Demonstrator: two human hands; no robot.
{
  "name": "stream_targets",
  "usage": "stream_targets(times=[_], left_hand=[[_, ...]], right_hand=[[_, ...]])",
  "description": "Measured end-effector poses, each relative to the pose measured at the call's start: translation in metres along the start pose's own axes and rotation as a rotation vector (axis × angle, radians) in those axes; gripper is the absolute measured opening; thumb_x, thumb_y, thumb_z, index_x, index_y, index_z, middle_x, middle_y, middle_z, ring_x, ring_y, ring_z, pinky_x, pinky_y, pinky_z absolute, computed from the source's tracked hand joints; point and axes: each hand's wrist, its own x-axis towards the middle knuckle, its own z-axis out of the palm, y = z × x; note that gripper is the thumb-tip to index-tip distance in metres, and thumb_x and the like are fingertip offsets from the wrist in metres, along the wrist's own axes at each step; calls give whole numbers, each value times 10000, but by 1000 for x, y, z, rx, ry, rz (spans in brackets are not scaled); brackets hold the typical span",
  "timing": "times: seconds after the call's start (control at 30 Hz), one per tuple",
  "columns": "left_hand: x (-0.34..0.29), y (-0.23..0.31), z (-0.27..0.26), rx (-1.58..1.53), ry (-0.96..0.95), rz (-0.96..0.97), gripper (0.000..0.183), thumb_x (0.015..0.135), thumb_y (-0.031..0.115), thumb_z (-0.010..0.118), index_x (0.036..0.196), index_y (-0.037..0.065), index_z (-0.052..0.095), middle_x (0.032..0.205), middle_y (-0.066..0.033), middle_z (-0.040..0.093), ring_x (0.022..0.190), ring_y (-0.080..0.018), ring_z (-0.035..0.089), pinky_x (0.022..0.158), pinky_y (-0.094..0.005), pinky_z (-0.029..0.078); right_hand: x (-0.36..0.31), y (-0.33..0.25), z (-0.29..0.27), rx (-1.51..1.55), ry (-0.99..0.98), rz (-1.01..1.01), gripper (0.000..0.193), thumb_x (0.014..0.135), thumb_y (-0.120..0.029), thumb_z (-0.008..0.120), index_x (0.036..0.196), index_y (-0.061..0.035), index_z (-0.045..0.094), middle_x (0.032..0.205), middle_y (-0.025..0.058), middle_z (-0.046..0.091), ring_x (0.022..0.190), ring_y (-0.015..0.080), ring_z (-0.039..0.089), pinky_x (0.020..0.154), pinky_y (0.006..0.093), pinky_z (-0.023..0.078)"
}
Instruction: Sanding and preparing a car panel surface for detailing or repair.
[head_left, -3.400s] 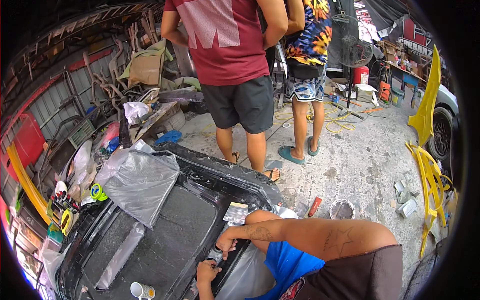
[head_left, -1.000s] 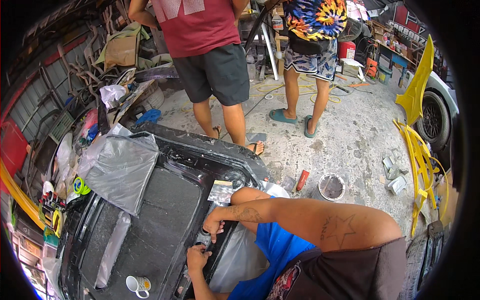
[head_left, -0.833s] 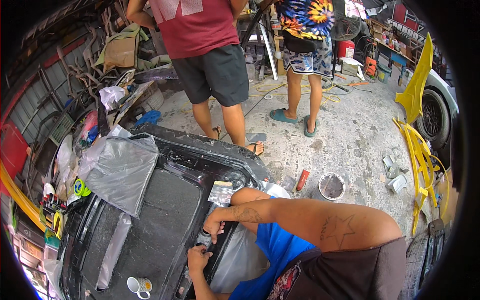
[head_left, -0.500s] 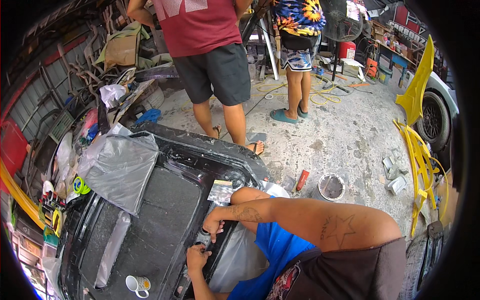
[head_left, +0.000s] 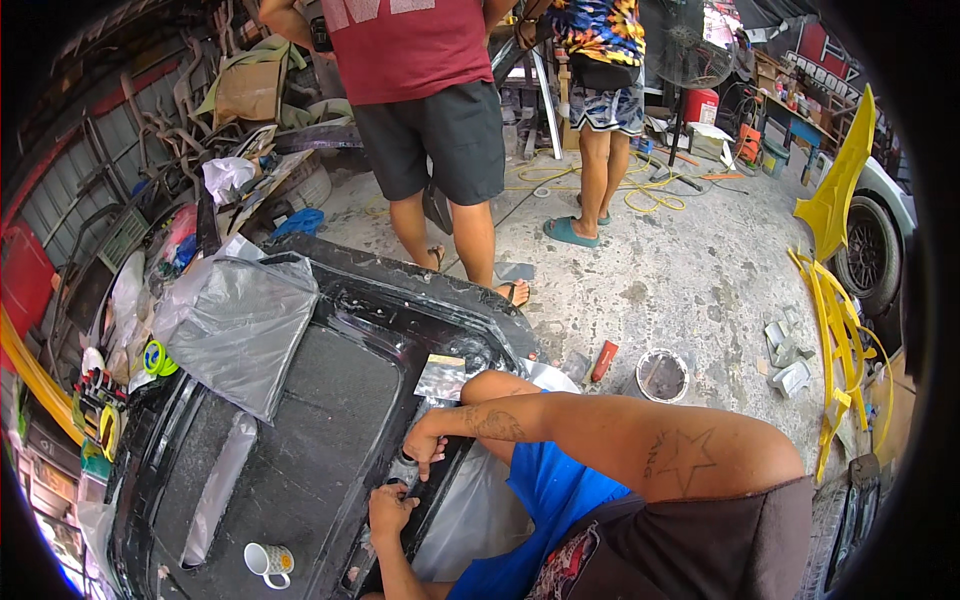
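A large black moulded panel (head_left: 300,370), like a vehicle body part, lies in front of me with dusty grey patches. My right hand (head_left: 424,443) reaches across from the right and bends its fingers down at a small hollow in the panel's raised border. Close below it, my left hand (head_left: 391,508) has its fingers curled at another dark hollow in that border. Whatever lies under the fingertips of either hand is too small and hidden to make out. Just beyond my right hand rests a flat greyish sheet (head_left: 440,377). A white patterned mug (head_left: 268,562) stands on the panel.
Grey plastic sheeting (head_left: 245,320) covers the panel's far left part. A tub of dark material (head_left: 662,376) and a red tool-like object (head_left: 604,361) sit on the floor. Two people stand beyond the panel. Yellow parts (head_left: 835,330) stand near a car wheel (head_left: 868,248) at right.
The view has shifted slightly. Both hands stay at the same hollows, with only small finger movement. The person in patterned shorts has shifted their stance.
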Motion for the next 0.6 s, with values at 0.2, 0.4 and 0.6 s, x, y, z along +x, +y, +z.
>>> stream_targets(times=[0.2, 0.4, 0.6], left_hand=[[0, 1, 1, 4, 2, -7, 371, 636, 95, 852, 966, -27, 735, 932, -211, 728, 886, -320, 721, 810, -379, 558], [1, 0, 2, -7, 1, -20, 365, 637, 91, 853, 960, -28, 734, 918, -209, 728, 871, -322, 720, 805, -375, 557], [1, 3, 1, -17, -9, -20, 362, 635, 84, 849, 957, -32, 731, 910, -216, 726, 861, -320, 721, 800, -376, 555]], right_hand=[[-3, -2, -1, -6, -12, 19, 572, 814, -588, 704, 594, -61, 663, 532, 34, 523, 510, 194, 520, 488, 351, 427], [-1, 2, 0, 17, -7, -11, 562, 817, -584, 705, 607, -65, 669, 546, 42, 540, 514, 199, 541, 496, 359, 437], [-1, 2, -1, -17, -7, 0, 562, 816, -585, 703, 617, -60, 670, 568, 53, 567, 515, 203, 548, 504, 362, 446]])
